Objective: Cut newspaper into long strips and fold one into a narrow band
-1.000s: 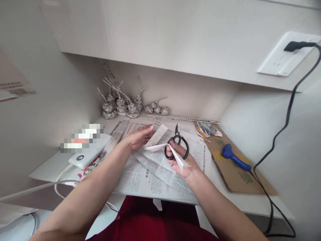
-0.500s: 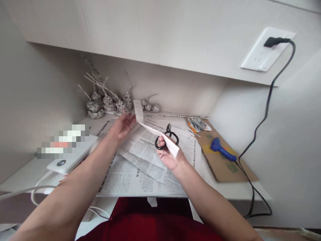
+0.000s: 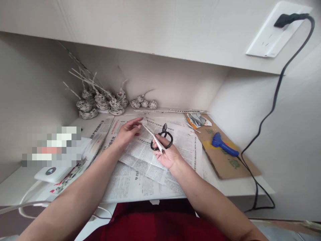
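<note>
My right hand (image 3: 167,154) is closed around black-handled scissors (image 3: 165,127), whose blades point away from me. The same hand holds a narrow folded strip of newspaper (image 3: 150,131), which slants up and left. Close to the far tip of that strip is my left hand (image 3: 129,133), its fingers stretched out and apart from the thumb. Whether a fingertip touches the paper, I cannot tell. Under both hands lie spread newspaper sheets (image 3: 142,167).
Woven paper gourd shapes (image 3: 116,107) and small woven balls (image 3: 144,103) stand at the back, beside thin paper rods (image 3: 175,111). On the right, a blue glue gun (image 3: 224,145) with a black cord (image 3: 269,107) rests on cardboard (image 3: 225,167). A white power bank (image 3: 47,174) lies left.
The paper strip, flat and hanging over at its far end before, now looks narrow and folded. My left hand has come nearer its tip. The view has shifted slightly.
</note>
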Tool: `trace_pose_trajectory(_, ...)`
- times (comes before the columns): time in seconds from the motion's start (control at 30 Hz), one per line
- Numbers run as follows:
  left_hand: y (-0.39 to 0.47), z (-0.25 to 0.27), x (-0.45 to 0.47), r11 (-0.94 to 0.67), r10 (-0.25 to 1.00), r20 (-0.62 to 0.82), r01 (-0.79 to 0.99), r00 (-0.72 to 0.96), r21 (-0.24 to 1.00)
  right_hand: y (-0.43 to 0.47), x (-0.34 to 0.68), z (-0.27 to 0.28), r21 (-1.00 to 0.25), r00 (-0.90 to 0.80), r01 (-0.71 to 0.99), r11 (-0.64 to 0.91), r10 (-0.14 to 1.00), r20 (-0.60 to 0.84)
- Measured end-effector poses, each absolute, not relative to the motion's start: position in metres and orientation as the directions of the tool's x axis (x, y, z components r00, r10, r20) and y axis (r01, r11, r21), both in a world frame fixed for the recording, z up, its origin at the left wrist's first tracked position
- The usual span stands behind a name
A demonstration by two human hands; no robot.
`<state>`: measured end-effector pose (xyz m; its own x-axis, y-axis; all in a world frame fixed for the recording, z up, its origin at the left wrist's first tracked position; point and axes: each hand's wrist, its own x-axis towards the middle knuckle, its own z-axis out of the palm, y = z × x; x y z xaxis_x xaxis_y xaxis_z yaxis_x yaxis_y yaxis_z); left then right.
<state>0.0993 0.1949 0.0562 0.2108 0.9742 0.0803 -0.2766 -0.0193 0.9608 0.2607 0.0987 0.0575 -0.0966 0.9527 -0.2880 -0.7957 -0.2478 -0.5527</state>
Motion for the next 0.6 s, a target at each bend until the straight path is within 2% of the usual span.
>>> trace_pose_trajectory(0.07, 0.182, 0.064, 0.103, -0.161, 0.962, 0.207, -0.238, 0.181, 0.958, 0.100, 0.261, 0.055, -0.559, -0.071, -0.798, -0.227, 0.956, -0.286)
trace_pose_trajectory(0.17, 0.156, 0.075, 0.107, -0.307, 0.902, 0.352, -0.205, 0.250, 0.930, 0.102, 0.262, 0.051, -0.570, -0.011, -0.804, -0.171, 0.962, -0.273)
trace_pose_trajectory(0.27, 0.135, 0.083, 0.112, -0.555, 0.717, 0.571, -0.170, 0.400, 0.815, 0.103, 0.261, 0.048, -0.589, 0.041, -0.801, -0.112, 0.970, -0.240)
trace_pose_trajectory(0.33, 0.127, 0.084, 0.115, -0.650, 0.625, 0.641, -0.158, 0.446, 0.744, 0.102, 0.259, 0.047, -0.604, 0.061, -0.793, -0.082, 0.975, -0.213)
trace_pose_trajectory(0.4, 0.124, 0.084, 0.117, -0.638, 0.618, 0.630, -0.168, 0.471, 0.752, 0.102, 0.257, 0.047, -0.619, 0.072, -0.783, -0.067, 0.978, -0.197)
trace_pose_trajectory(0.6, 0.122, 0.080, 0.114, -0.466, 0.689, 0.500, -0.207, 0.525, 0.860, 0.102, 0.258, 0.044, -0.663, 0.056, -0.744, -0.087, 0.980, -0.191)
